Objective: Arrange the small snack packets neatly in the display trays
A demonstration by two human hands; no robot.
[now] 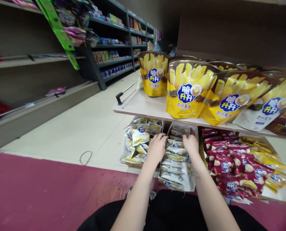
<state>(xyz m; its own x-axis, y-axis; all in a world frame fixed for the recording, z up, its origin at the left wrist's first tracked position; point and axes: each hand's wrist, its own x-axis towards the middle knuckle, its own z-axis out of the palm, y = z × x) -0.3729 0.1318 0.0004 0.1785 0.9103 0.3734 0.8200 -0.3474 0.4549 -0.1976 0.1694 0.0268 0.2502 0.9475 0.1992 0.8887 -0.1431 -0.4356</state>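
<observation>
A narrow white box (191, 183) under the shelf holds a row of small white-and-green snack packets (173, 169). My left hand (156, 147) is at this box's left edge, its fingertips over the rim between it and the box beside it. On the right side of the same box, my right hand (190, 142) reaches in near the back packets, its fingers slightly blurred. Whether either hand grips anything is hidden. Left of my left hand, another box holds loosely piled white-and-yellow packets (141, 134).
Large yellow pouches (186, 96) stand on the low shelf (138, 104) above the boxes. Red packets (229, 163) and yellow packets (268, 158) fill a box at right. A black-tipped rod (119, 98) sticks out from the shelf's left end. Stocked shelves (114, 45) stand behind.
</observation>
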